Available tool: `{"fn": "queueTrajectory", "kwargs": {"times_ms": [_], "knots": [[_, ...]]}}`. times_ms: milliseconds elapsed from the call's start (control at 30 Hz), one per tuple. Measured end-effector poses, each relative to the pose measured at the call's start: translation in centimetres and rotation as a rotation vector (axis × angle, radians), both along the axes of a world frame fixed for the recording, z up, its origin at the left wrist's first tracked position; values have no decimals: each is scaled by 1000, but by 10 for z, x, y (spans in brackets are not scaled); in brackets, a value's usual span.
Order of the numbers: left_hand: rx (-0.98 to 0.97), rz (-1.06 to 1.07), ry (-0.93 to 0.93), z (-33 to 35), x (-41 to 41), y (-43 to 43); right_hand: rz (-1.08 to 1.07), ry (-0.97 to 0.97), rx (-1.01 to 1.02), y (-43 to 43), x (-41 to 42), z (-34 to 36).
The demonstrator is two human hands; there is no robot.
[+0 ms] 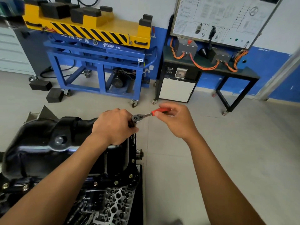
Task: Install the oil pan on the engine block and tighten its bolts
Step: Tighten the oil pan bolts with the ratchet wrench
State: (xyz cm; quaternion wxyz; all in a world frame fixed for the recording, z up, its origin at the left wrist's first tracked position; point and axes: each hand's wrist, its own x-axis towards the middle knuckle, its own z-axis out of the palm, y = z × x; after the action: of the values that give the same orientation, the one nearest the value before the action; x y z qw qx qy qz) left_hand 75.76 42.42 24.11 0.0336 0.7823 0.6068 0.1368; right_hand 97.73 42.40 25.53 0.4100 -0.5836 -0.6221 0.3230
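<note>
Left grip [113,127] clasps the extension [133,139], right grip [176,121] merely pinches the ratchet [138,118] handle, so the tool could tilt off the hidden pan [40,143] bolt, rounding it.

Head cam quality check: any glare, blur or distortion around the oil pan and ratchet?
Head view: strong wide-angle bending, so the board and door frame lean at the right. Light is soft and even, with hardly any shadows on the floor. White glare streaks the glossy oil pan. The ratchet, held by the left hand and right hand, is reasonably sharp. The top-left corner is blurred.
</note>
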Motion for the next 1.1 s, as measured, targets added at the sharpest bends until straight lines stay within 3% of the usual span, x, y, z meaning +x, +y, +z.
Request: {"fn": "queueTrajectory", "kwargs": {"times_ms": [100, 200, 333, 567, 733, 867, 1100], "knots": [[29, 35, -4, -1, 3, -1, -251, 238, 22, -32, 2, -12], [40, 60, -30, -2, 4, -1, -329, 407, 61, -78, -9, -26], [24, 55, -25, -2, 4, 0, -254, 614, 56, -120, -38, -35], [5, 25, -20, 2, 3, -1, -59, 661, -67, -139, -62, -41], [-64, -5, -28, 2, 0, 5, -166, 676, -93, -118, -41, -26], [-98, -21, -8, 2, -2, 8, -363, 826, -88, -58, -12, -14], [-102, -18, 7, 7, 1, 5, -255, 954, -240, 11, -16, -6]]}}
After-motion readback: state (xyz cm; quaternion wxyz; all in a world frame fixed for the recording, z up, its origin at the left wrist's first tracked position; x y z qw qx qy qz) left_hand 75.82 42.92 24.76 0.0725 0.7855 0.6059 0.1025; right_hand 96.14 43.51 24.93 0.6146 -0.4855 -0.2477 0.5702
